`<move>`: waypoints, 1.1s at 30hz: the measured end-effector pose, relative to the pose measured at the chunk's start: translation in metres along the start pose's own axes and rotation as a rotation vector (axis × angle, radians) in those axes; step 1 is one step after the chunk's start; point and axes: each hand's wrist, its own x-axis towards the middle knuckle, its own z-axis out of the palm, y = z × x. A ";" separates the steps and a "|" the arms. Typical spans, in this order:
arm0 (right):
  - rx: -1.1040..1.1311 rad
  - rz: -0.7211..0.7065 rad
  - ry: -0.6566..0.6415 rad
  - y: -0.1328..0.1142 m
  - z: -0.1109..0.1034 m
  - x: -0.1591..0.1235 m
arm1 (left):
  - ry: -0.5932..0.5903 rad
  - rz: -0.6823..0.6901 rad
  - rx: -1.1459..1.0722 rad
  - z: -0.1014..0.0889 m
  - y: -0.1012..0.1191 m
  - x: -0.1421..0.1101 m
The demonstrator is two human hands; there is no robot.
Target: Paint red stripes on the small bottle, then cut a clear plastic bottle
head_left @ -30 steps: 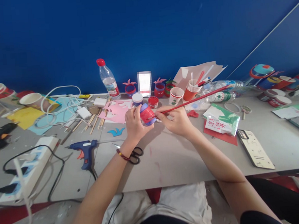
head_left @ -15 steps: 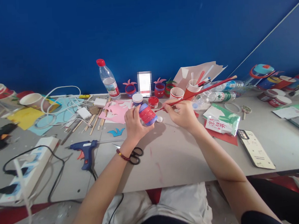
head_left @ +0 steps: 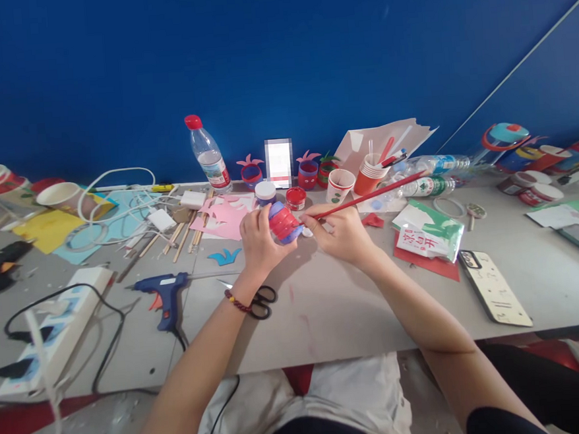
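My left hand [head_left: 260, 240] grips a small cup [head_left: 284, 222], purple at its ends with a red painted band round the middle, tilted on its side above the table. A red paintbrush [head_left: 372, 196] is pinched in my right hand [head_left: 337, 233]. Its tip is at the cup's right side; whether it touches, I cannot tell. Just behind the cup stand an open pot of red paint [head_left: 296, 198] and a white-lidded jar [head_left: 265, 192]. A small white lid lies partly hidden between my hands.
Scissors [head_left: 263, 303] lie under my left wrist, a blue glue gun [head_left: 163, 297] left of them. A tall bottle [head_left: 208, 156], paper cups [head_left: 340, 185] and small painted cups [head_left: 252, 175] line the back. A phone [head_left: 495, 288] lies right.
My right hand has moved left and slightly down, bringing the brush tip from beside the paint pot to the cup. My left hand holds the cup nearly still.
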 end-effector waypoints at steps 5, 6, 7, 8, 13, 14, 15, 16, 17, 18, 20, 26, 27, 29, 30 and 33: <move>0.077 -0.020 -0.037 -0.011 -0.001 0.000 | 0.006 0.009 -0.005 -0.001 0.001 0.001; 0.089 -0.021 -0.033 -0.012 -0.001 0.001 | 0.001 0.004 -0.011 -0.001 0.002 0.001; 0.095 -0.020 -0.026 -0.012 -0.001 0.001 | -0.005 -0.002 -0.017 -0.002 0.002 0.001; 0.095 -0.018 -0.019 -0.011 -0.001 0.002 | -0.012 -0.008 -0.022 -0.002 0.003 0.001; 0.051 0.014 0.009 -0.004 0.000 0.003 | -0.019 -0.013 -0.019 -0.002 0.002 0.002; 0.045 0.022 0.018 -0.002 -0.001 0.004 | -0.016 -0.015 -0.017 -0.002 0.002 0.001; 0.037 0.030 0.028 -0.001 -0.001 0.004 | -0.014 -0.016 -0.015 -0.002 0.002 0.001; 0.027 0.036 0.040 0.000 -0.002 0.005 | -0.013 -0.017 -0.013 -0.002 0.001 0.001; 0.015 0.040 0.055 0.001 -0.004 0.006 | -0.013 -0.019 -0.011 -0.002 0.001 0.001; 0.002 0.040 0.070 0.003 -0.005 0.006 | -0.013 -0.022 -0.012 -0.002 0.001 0.001; -0.017 0.038 0.104 0.004 -0.008 0.008 | -0.017 -0.035 -0.019 -0.004 0.002 0.001; -0.019 0.078 0.134 0.006 -0.015 0.010 | 0.007 -0.028 -0.111 -0.006 0.004 0.002; -0.018 0.076 0.138 0.005 -0.017 0.010 | 0.011 -0.024 -0.137 -0.006 0.004 0.002; -0.019 0.077 0.148 0.003 -0.019 0.011 | 0.019 -0.019 -0.181 -0.007 0.004 0.002; -0.016 0.081 0.155 0.002 -0.020 0.011 | 0.023 -0.016 -0.192 -0.007 0.004 0.002; 0.012 0.114 0.173 0.000 -0.023 0.012 | 0.030 0.001 -0.192 -0.007 0.005 0.002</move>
